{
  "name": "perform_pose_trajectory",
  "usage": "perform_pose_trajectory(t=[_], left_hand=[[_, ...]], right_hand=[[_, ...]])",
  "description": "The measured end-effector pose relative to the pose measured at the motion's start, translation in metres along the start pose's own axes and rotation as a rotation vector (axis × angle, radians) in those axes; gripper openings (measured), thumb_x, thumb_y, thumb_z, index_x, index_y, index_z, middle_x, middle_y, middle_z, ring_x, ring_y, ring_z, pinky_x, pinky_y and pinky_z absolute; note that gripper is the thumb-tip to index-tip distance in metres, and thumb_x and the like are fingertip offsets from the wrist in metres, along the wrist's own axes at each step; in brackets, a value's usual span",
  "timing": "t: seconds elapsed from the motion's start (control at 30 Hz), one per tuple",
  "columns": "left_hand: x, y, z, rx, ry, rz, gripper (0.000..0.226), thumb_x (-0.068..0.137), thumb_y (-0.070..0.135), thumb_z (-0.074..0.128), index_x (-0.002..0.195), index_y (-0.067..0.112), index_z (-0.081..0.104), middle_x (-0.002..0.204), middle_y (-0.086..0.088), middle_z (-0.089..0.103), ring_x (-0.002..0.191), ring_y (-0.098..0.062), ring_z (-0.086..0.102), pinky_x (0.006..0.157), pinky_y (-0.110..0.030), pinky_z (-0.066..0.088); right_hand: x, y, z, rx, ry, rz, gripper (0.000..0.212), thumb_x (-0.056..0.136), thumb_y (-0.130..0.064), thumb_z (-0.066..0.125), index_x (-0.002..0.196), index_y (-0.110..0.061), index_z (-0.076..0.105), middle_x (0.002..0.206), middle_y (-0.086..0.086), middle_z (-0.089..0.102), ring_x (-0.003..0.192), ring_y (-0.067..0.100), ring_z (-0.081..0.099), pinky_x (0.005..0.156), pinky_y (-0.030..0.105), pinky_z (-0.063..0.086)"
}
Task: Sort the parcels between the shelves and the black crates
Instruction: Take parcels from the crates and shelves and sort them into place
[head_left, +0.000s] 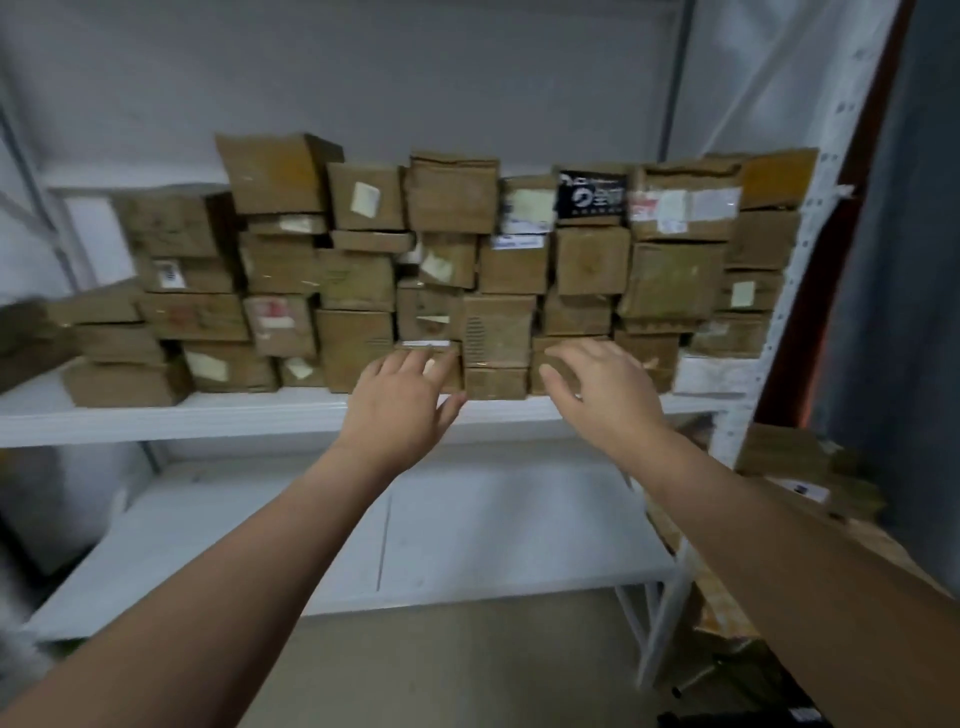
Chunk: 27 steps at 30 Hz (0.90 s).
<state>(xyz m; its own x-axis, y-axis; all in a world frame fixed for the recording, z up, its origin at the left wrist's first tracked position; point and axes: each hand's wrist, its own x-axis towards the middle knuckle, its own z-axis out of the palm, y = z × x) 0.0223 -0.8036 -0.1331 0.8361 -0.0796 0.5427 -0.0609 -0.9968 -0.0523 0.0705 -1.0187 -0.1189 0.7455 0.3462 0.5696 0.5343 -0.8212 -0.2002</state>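
On the far left a few parcels (124, 384) lie flat and low on the white shelf (208, 415), a loose fringe to the main stack. Next to them the stack of parcels (358, 280) rises several rows high like a brick wall, flat faces and labels turned outward, probably so each one can be read and pulled from the front.

The left hand (400, 405) is released, fingers fanned and holding nothing. Its fingertips lie at the front of a bottom-row parcel (451, 366), though the blur hides whether they press on it. Between the two hands sits a small, squat parcel (496, 383) at the shelf's front edge, with a taller one (498, 327) resting on it. The right hand (602, 395) is likewise spread and grasps nothing, its thumb dropped low over the bottom row just right of that small parcel.

Both hands come in at the same height, one on each side. I judge they mean to steady the wall or draw out a bottom parcel, and the rows above could slump if one goes.

Higher up is a black-labelled parcel (592, 195). Beyond the shelf post (769, 364) more parcels (784, 452) lie heaped lower down. I cannot make out any black crate for certain.
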Motion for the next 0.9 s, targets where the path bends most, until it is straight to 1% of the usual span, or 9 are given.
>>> perform_pose_trajectory(t=[0.07, 0.17, 0.23, 0.33, 0.5, 0.63, 0.77, 0.9], left_hand=[[-0.014, -0.046, -0.012, 0.027, 0.018, -0.041, 0.048, 0.094, 0.042, 0.05, 0.136, 0.018, 0.05, 0.132, -0.009, 0.055, 0.119, -0.032, 0.051, 0.095, -0.041, 0.039], [-0.04, -0.118, -0.024, 0.112, -0.003, -0.07, 0.05, 0.096, 0.044, 0.044, 0.14, 0.021, 0.043, 0.139, -0.007, 0.049, 0.123, -0.03, 0.047, 0.097, -0.039, 0.037], [-0.058, -0.166, -0.032, 0.134, -0.01, -0.078, 0.05, 0.096, 0.043, 0.043, 0.141, 0.021, 0.042, 0.14, -0.005, 0.048, 0.124, -0.029, 0.046, 0.097, -0.038, 0.036], [-0.082, -0.237, -0.045, 0.169, -0.002, -0.125, 0.049, 0.096, 0.042, 0.045, 0.139, 0.021, 0.043, 0.137, -0.005, 0.05, 0.123, -0.029, 0.047, 0.097, -0.038, 0.037], [-0.102, -0.337, -0.055, 0.207, -0.007, -0.173, 0.045, 0.091, 0.039, 0.054, 0.13, 0.017, 0.053, 0.126, -0.01, 0.058, 0.112, -0.034, 0.055, 0.089, -0.042, 0.045], [-0.104, -0.395, -0.041, 0.199, -0.023, -0.164, 0.048, 0.088, 0.037, 0.06, 0.13, 0.016, 0.053, 0.129, -0.011, 0.056, 0.115, -0.033, 0.055, 0.092, -0.045, 0.048], [-0.091, -0.434, -0.012, 0.173, 0.004, -0.134, 0.053, 0.081, 0.03, 0.07, 0.128, 0.011, 0.054, 0.125, -0.013, 0.058, 0.11, -0.034, 0.058, 0.085, -0.043, 0.052], [-0.066, -0.465, 0.019, 0.188, 0.003, -0.105, 0.063, 0.071, 0.024, 0.079, 0.126, 0.008, 0.055, 0.126, -0.019, 0.057, 0.111, -0.037, 0.058, 0.086, -0.044, 0.051]], right_hand=[[0.012, -0.048, 0.021, 0.052, 0.016, -0.035, 0.034, 0.096, -0.034, 0.047, 0.116, -0.013, 0.065, 0.12, 0.003, 0.064, 0.114, 0.028, 0.054, 0.094, 0.036, 0.037], [0.029, -0.122, 0.054, 0.106, -0.015, -0.083, 0.039, 0.093, -0.041, 0.044, 0.111, -0.014, 0.066, 0.119, 0.0, 0.064, 0.114, 0.025, 0.053, 0.092, 0.033, 0.036], [0.043, -0.17, 0.073, 0.143, -0.029, -0.102, 0.04, 0.095, -0.044, 0.045, 0.117, -0.018, 0.064, 0.125, -0.002, 0.061, 0.118, 0.022, 0.051, 0.096, 0.033, 0.035], [0.068, -0.239, 0.099, 0.194, -0.028, -0.153, 0.037, 0.096, -0.04, 0.046, 0.122, -0.018, 0.062, 0.129, -0.002, 0.059, 0.12, 0.02, 0.049, 0.099, 0.034, 0.035], [0.103, -0.333, 0.139, 0.242, -0.048, -0.241, 0.036, 0.097, -0.035, 0.046, 0.125, -0.018, 0.058, 0.131, -0.003, 0.057, 0.123, 0.018, 0.047, 0.101, 0.034, 0.034], [0.123, -0.37, 0.177, 0.264, -0.067, -0.265, 0.033, 0.097, -0.031, 0.047, 0.124, -0.017, 0.06, 0.128, -0.002, 0.058, 0.119, 0.018, 0.049, 0.097, 0.032, 0.036], [0.146, -0.382, 0.215, 0.259, -0.096, -0.279, 0.033, 0.097, -0.031, 0.046, 0.126, -0.019, 0.059, 0.13, -0.004, 0.056, 0.121, 0.017, 0.048, 0.098, 0.031, 0.034], [0.174, -0.391, 0.248, 0.233, -0.105, -0.315, 0.036, 0.097, -0.029, 0.046, 0.13, -0.02, 0.056, 0.134, -0.004, 0.054, 0.125, 0.016, 0.044, 0.1, 0.031, 0.033]])
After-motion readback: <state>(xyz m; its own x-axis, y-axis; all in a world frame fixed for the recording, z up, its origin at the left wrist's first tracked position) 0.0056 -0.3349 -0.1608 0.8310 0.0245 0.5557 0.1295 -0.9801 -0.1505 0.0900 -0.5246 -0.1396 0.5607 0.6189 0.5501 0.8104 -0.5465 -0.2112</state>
